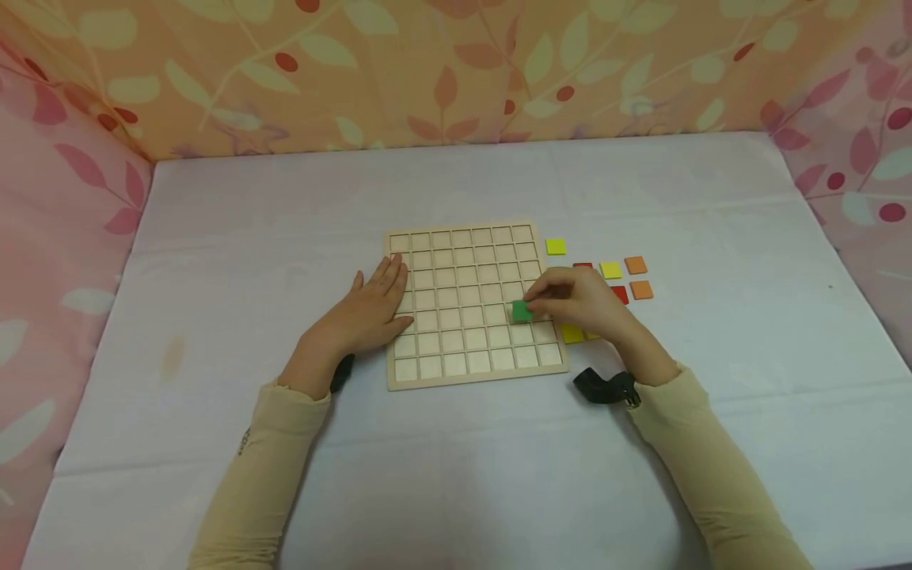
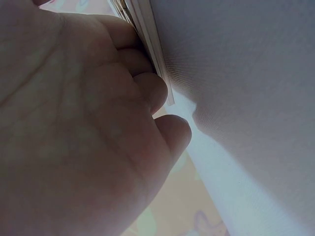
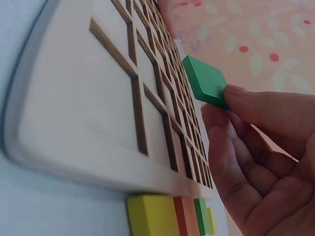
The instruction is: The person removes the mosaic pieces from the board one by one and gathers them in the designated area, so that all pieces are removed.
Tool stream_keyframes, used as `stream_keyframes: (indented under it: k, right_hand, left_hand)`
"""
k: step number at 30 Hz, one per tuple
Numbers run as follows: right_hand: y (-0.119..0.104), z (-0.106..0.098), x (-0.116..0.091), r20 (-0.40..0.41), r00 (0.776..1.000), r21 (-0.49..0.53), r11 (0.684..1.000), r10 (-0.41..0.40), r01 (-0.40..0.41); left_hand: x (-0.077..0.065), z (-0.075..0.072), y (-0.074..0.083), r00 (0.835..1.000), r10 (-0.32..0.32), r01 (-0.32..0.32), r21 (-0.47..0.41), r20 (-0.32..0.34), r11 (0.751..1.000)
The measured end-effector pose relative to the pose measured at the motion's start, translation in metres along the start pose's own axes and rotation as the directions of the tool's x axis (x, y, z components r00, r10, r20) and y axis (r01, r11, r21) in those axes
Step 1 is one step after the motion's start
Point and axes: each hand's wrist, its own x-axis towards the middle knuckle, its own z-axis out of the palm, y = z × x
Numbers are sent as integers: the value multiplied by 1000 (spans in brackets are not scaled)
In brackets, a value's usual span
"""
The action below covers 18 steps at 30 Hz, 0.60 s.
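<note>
A wooden board [image 1: 442,380] with a grid of square recesses lies flat on the white-covered table. At its left edge my left hand [image 1: 366,313] rests with fingers extended over the frame; in the left wrist view its fingertips meet the board's side. My right hand [image 1: 580,297] pinches a green square tile [image 1: 522,311] between thumb and fingers over the right part of the grid. Seen from the right wrist, the green tile [image 3: 204,81] is tilted and held by one corner, apart from the grid.
Right of the board lie loose square tiles: a yellow one [image 1: 556,246] near the top corner, another yellow [image 1: 610,270], two orange [image 1: 636,265], red ones [image 1: 621,294] partly behind my right hand, and yellow [image 1: 572,333] below it. Floral cloth walls [image 1: 456,71] border the table.
</note>
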Motion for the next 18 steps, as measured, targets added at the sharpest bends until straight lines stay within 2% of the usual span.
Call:
stream_keyframes:
  k: [8, 18]
  right_hand:
    - [4, -11, -10, -18, 999, 31, 998, 47, -46]
    - [6, -18, -21, -32, 998, 100, 994, 44, -41]
  left_hand:
    - [-2, -3, 3, 1000, -3, 3, -8, 9, 1000]
    - [-1, -2, 2, 1000, -5, 5, -4, 16, 1000]
